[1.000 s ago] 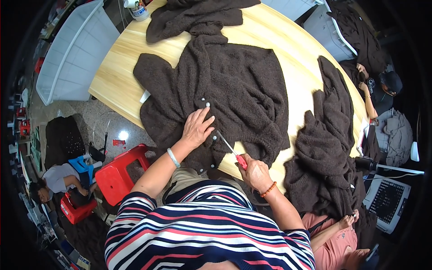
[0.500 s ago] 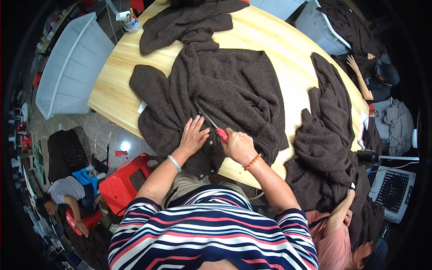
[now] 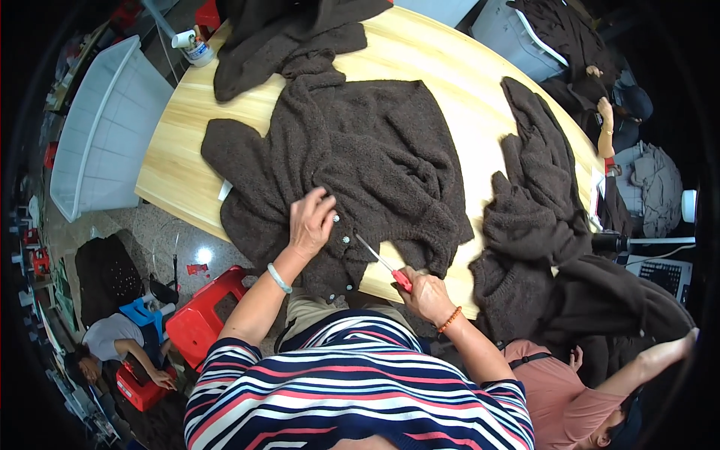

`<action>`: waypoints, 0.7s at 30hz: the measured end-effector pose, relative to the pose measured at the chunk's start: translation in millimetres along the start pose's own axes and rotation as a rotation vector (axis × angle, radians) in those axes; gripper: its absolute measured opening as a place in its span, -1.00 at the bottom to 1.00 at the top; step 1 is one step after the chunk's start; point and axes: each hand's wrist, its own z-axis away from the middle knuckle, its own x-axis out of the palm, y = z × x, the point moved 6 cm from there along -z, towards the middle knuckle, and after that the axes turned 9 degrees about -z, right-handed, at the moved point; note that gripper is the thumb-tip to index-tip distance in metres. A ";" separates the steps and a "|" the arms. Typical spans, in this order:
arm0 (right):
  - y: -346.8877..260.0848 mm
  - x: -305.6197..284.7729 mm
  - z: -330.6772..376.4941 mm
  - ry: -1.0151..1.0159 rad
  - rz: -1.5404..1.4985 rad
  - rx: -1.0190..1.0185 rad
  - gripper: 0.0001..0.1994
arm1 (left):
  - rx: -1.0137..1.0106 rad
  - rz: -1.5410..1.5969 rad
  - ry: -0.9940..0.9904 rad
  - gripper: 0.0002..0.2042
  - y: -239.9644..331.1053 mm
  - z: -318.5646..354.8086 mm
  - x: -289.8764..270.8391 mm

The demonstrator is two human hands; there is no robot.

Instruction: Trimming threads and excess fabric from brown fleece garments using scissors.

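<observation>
A dark brown knitted cardigan [image 3: 375,150] lies spread and rumpled on the table before me, its lower edge hanging toward my lap. Pale, shiny buttons [image 3: 346,240] run along its front edge. My left hand [image 3: 311,221] is over the cardigan beside the upper button. Its fingers are loosely bent and apart, with the tips slightly blurred. In my right hand [image 3: 427,296], a red-handled tool [image 3: 401,280] with a long thin metal shaft is gripped. The shaft points up and left, its tip near the buttoned edge.
More brown garments lie on the wooden table [image 3: 176,161], at the far side [image 3: 262,45] and right [image 3: 536,187]. A white bin [image 3: 97,135] and a red stool [image 3: 202,319] stand left. A co-worker in pink [image 3: 555,382] handles brown cloth at right; other people sit around.
My right hand has drawn the tool back toward me and right, off the middle of the cardigan. My left hand has lifted from lying flat, its fingers now bent. The co-worker's arm has swung outward.
</observation>
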 end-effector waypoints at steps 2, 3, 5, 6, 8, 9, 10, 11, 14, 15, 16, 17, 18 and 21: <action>-10.1 -8.4 -7.4 0.131 -0.063 -0.038 -0.78 | -0.074 -0.066 0.091 -0.52 2.1 -28.7 -14.6; -14.6 -9.8 -12.6 0.183 -0.063 -0.075 -0.78 | -0.118 -0.092 0.096 -0.49 0.5 -38.0 -14.3; -29.4 -8.3 -29.0 0.166 0.000 -0.063 -0.80 | -0.049 -0.190 -0.092 -0.58 -27.1 -33.0 19.6; -39.3 -10.0 -35.8 0.182 -0.007 -0.093 -0.80 | -0.034 -0.173 -0.068 -0.64 -39.3 -27.1 30.8; -48.0 -3.5 -50.7 0.207 -0.005 -0.148 -0.79 | -0.028 -0.087 -0.053 -0.75 -53.1 -27.1 41.5; -50.4 2.1 -56.7 0.208 0.004 -0.176 -0.78 | -0.045 -0.022 -0.062 -0.79 -56.7 -27.8 41.6; -50.8 4.8 -56.8 0.184 0.021 -0.176 -0.77 | -0.035 0.005 -0.072 -0.77 -57.6 -27.1 41.9; -49.7 3.2 -54.6 0.191 0.016 -0.168 -0.77 | -0.025 0.009 -0.077 -0.77 -54.8 -27.5 40.6; -37.5 3.1 -42.6 0.168 -0.056 -0.153 -0.79 | 0.010 0.012 -0.111 -0.72 -44.7 -16.0 30.5; -19.3 2.5 -36.8 0.217 -0.051 -0.063 -0.79 | 0.035 0.013 -0.159 -0.65 -25.8 -13.4 19.3; -3.3 -3.8 -28.4 0.339 -0.102 -0.025 -0.77 | 0.126 0.012 -0.161 -0.57 -2.6 -11.8 7.1; 11.7 -11.6 -18.9 0.456 -0.152 0.010 -0.74 | 0.213 0.007 -0.161 -0.50 17.1 -7.5 -4.2; 25.7 -20.7 -9.5 0.523 -0.156 0.046 -0.69 | 0.286 -0.019 -0.231 -0.41 32.4 1.0 -10.6; 69.6 -36.8 3.6 0.561 -0.103 0.283 -0.51 | 0.361 -0.091 -0.421 -0.27 48.3 27.3 -7.3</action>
